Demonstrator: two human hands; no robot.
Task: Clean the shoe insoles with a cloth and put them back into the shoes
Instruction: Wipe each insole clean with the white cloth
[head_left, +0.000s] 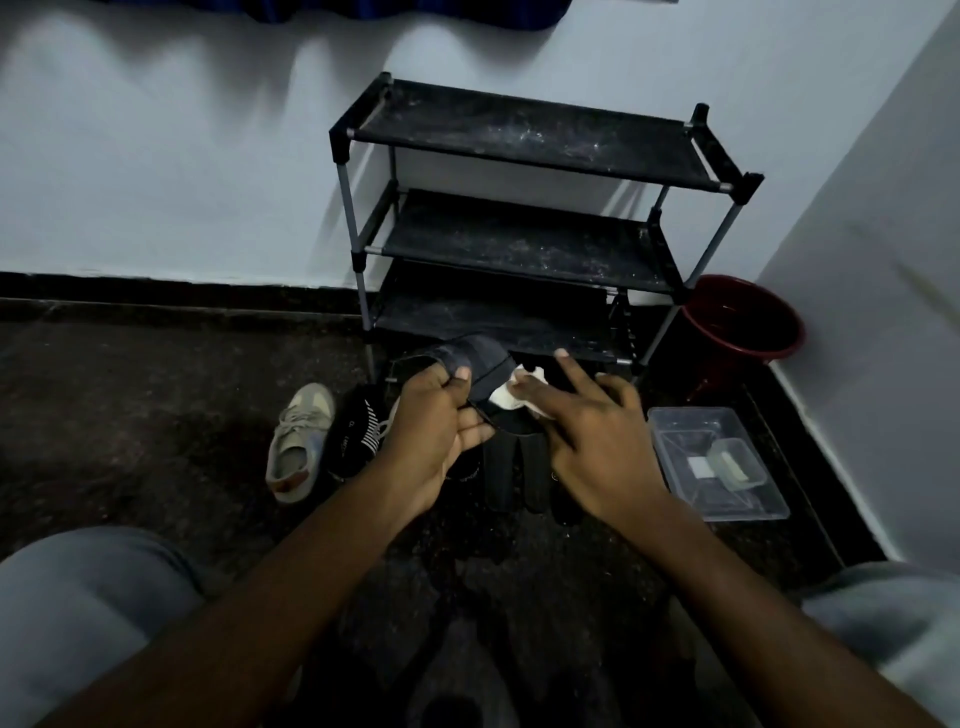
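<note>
Three-tier black shoe rack (519, 145) stands against the pale wall (156, 156), shelves dusty. Red bucket (743, 322) just right of it, in the corner. Clear plastic tub (727, 499) on the dark floor (130, 415) near the right wall, small lidded box (735, 462) inside it. Beige shoe (298, 441) lies on the floor left of the hands, black shoe (358, 431) with white stripes right against it. Loose insoles (498, 467), dark, lie side by side on the floor below the hands; dim light, detail hard to tell. Left hand (441, 431) is up in front of the bottom shelf, thumb and fingers pinching the edge of a dark insole (478, 358) held off the floor. Right hand (597, 441) has its fingers (524, 387) straight and spread, pressing a white cloth (506, 397) onto that insole, index finger lifted clear of the cloth
</note>
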